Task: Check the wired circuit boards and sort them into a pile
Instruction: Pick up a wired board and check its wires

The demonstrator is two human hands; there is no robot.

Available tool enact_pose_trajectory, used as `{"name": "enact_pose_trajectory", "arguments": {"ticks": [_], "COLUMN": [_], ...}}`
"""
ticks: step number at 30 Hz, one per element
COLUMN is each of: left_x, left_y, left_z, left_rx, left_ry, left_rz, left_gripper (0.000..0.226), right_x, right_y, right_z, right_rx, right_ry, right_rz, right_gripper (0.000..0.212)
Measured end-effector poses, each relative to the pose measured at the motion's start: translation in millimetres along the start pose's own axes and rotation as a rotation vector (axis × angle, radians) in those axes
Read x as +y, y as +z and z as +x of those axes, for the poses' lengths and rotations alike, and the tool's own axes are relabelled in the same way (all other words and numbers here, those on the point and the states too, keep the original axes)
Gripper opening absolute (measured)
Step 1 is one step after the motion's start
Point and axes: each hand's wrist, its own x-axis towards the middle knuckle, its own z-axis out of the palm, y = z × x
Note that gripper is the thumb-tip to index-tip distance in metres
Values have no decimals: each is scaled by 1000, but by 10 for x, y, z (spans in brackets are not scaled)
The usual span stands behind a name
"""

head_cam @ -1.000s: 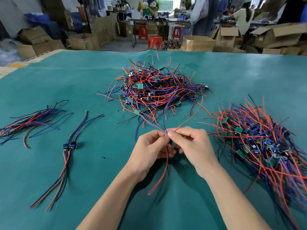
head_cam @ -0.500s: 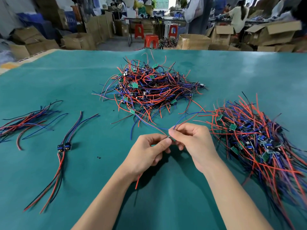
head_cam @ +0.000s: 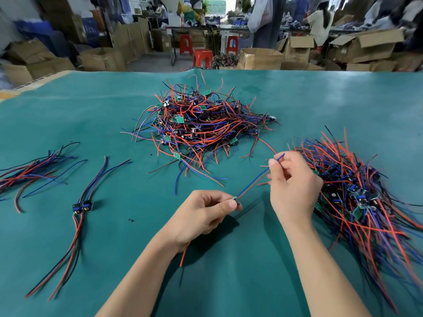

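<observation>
One small circuit board (head_cam: pixel 235 199) is held above the near middle of the bench (head_cam: pixel 114 225), pinched at the fingertips of my left hand (head_cam: pixel 201 213). Its blue and red leads (head_cam: pixel 251 183) run up and right to my right hand (head_cam: pixel 293 184), whose thumb and forefinger pinch them near their free ends, so the pair is drawn out nearly straight between the two hands. Another red lead (head_cam: pixel 184 255) hangs below the left wrist.

Judgement on the step: this is the check. To do it well, keep the leads lightly taut, turn the board face toward the camera, and look at each joint before laying it down (a hard pull could stress the solder).

Outward: tangled heap (head_cam: pixel 199 124) at the bench's middle toward the far edge; a combed pile (head_cam: pixel 357 191) by the right edge, just beside the right hand; two boards laid side by side (head_cam: pixel 82 205) toward the left edge; a loose wire bundle (head_cam: pixel 34 172) at the left edge.

Hard to make out: the held board is mostly covered by the fingertips, so its face and joints are unreadable. The right pile and left bundle are cut off by the frame.
</observation>
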Motion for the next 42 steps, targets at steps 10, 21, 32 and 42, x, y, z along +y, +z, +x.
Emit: {"name": "enact_pose_trajectory", "arguments": {"ticks": [10,21,32,42], "left_x": [13,20,126,153], "left_y": [-31,13,27,14], "left_z": [-22,4,-65,-93], "left_rx": [49,137,-178,-242], "left_ry": [29,41,5,5], "left_rz": [-170,-190,-58,10], "left_gripper": [22,26,21,21], "right_x": [56,-372,-367,-518], "right_y": [-68,183,2,-82], "right_z": [118,-341,-87,201], "right_rx": [343,-613,-369,-145], "right_ry": [370,228,671,803], "right_rz": [382,318,686,1003], "right_gripper": [10,13,9,11]}}
